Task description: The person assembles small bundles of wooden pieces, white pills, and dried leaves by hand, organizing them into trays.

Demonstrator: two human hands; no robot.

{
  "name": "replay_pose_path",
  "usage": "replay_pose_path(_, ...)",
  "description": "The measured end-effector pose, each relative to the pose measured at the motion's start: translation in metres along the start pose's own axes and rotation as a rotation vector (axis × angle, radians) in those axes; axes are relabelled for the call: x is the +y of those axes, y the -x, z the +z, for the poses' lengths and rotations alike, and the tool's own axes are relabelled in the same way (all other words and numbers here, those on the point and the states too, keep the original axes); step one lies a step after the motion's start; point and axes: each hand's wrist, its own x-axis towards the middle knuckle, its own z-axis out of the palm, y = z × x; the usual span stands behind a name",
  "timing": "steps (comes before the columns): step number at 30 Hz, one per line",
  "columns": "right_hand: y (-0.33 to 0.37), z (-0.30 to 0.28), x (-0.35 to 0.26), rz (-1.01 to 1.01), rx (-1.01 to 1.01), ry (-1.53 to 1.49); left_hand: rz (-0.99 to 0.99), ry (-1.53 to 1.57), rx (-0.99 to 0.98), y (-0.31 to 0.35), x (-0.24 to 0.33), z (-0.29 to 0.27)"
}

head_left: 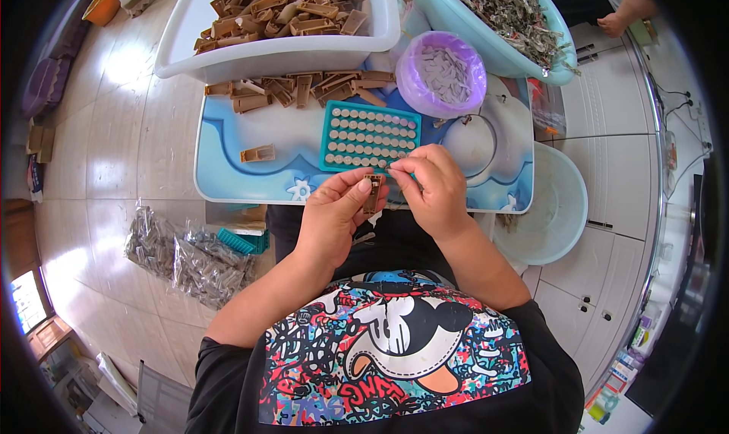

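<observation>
My left hand (pixel 323 214) holds a small brown plastic casing (pixel 371 197) upright, its hollow side facing up, with the thumb along its edge. Beside it my right hand (pixel 434 187) is closed in a pinch at the near right corner of a teal tray (pixel 326 138). What the fingertips pinch is too small to make out. Rows of small round whitish pieces (pixel 367 138) fill the tray. A single brown casing (pixel 258 154) lies to its left, and more casings (pixel 303 90) are heaped behind it on the blue patterned table (pixel 228 177).
Behind the table stand a white bin (pixel 266 54) of brown casings, a purple-lined bowl (pixel 477 92) of small grey pieces and a blue tub (pixel 510 60) of tangled strips. A pale basin (pixel 558 229) is at right. Plastic bags (pixel 201 263) lie on the floor. Another person's hand (pixel 611 25) shows far right.
</observation>
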Motion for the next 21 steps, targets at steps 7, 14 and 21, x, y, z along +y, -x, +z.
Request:
replay_pose_path(7,0.0,0.003,0.002,-0.056,-0.051,0.123,0.008,0.005,-0.012,0.0,0.0,-0.001)
replay_pose_path(14,-0.002,-0.001,-0.009,-0.037,0.025,-0.072,0.007,-0.01,-0.01,-0.001,-0.001,-0.002)
replay_pose_path(21,0.0,0.004,-0.013,-0.11,0.004,-0.061,0.014,-0.057,-0.026,-0.001,-0.003,-0.003)
